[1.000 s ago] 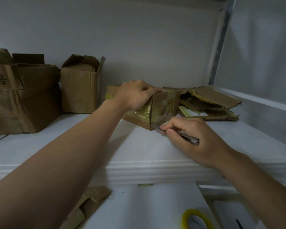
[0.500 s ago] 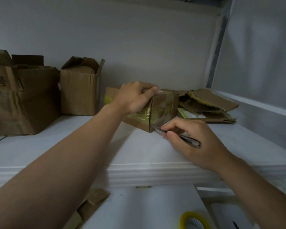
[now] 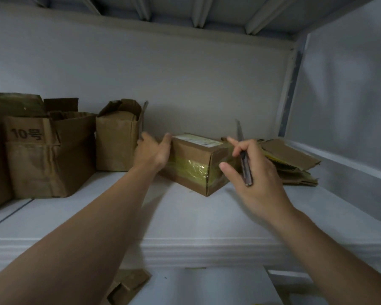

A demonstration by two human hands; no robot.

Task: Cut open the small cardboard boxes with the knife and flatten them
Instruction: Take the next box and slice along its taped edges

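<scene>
One white shelf, grey walls, left hand spread against taped box, right hand pinching knife

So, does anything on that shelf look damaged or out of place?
Mostly wear and tear: the open box by the back wall has torn, crumpled flaps, and the flattened cardboard pile at right is ragged. The taped box sits at an angle to the shelf edge.

Dim, blurred hands (wide-angle edge distortion)
</scene>
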